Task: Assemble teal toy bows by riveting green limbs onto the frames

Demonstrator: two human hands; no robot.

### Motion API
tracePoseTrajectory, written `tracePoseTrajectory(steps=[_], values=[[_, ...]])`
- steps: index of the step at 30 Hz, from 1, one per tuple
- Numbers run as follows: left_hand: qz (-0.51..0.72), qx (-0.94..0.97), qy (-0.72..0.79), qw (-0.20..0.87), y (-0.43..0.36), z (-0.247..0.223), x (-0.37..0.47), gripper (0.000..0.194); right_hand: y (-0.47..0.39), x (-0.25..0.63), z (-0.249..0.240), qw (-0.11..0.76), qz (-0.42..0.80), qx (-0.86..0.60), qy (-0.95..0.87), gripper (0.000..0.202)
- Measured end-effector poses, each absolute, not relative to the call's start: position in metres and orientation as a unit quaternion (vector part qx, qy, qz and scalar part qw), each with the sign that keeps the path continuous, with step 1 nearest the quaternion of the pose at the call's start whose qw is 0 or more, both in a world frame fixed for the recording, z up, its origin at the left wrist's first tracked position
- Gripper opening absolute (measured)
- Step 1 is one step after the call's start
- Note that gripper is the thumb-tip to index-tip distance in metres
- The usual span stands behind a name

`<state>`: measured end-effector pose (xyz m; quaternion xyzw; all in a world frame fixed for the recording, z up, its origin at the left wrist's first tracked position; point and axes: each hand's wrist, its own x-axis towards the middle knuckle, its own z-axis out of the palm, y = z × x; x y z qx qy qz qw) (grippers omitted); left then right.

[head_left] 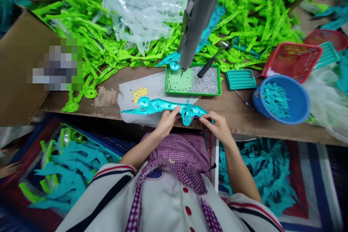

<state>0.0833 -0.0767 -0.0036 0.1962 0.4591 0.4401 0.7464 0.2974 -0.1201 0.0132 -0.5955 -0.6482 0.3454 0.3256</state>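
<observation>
- The left hand (168, 120) held the turquoise part (163, 104) near its middle, thumb on top and the other fingers curled beneath.
- The right hand (216, 123) had its thumb and fingers pinched together on the part's right end, where a thin reddish line ran close to the fingertips.
- The part lay level between both hands, over the table's (228, 110) near edge; its left end was above a pale cloth (127, 92) with a yellow cartoon print.
- Just beyond it sat a green tray (193, 94), a bare grid on its left and small silvery pieces on its right.
- A hammer (212, 61) leaned into that tray, its black handle on the silvery pieces and its head past the far rim.
- A grey driver (199, 18) hung tip down over the tray.
- To the right were a small teal tray (241, 79), a blue bucket (301, 105) holding small turquoise pieces, and a tilted red basket (299, 58).
- Lime parts (95, 40) were heaped behind, with clear parts (146, 3) on top.
</observation>
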Motion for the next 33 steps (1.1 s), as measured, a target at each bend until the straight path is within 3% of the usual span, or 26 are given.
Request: tracePoseTrajectory(steps=[8, 11, 25, 33], values=[[0.445, 0.228, 0.423, 0.756, -0.074, -0.022, 0.081, 0.045, -0.124, 0.290, 0.032, 0.227, 0.209, -0.685, -0.660, 0.029], [0.434, 0.242, 0.416, 0.762, -0.074, -0.022, 0.079, 0.047, -0.124, 0.279, 0.033, 0.190, 0.212, -0.678, -0.677, 0.029], [0.406, 0.265, 0.390, 0.783, -0.070, -0.025, 0.075, 0.054, -0.120, 0.267, 0.030, 0.165, 0.243, -0.700, -0.651, 0.029], [0.397, 0.373, 0.337, 0.768, -0.069, -0.028, 0.071, 0.047, -0.119, 0.262, 0.031, 0.084, 0.232, -0.646, -0.723, 0.033]])
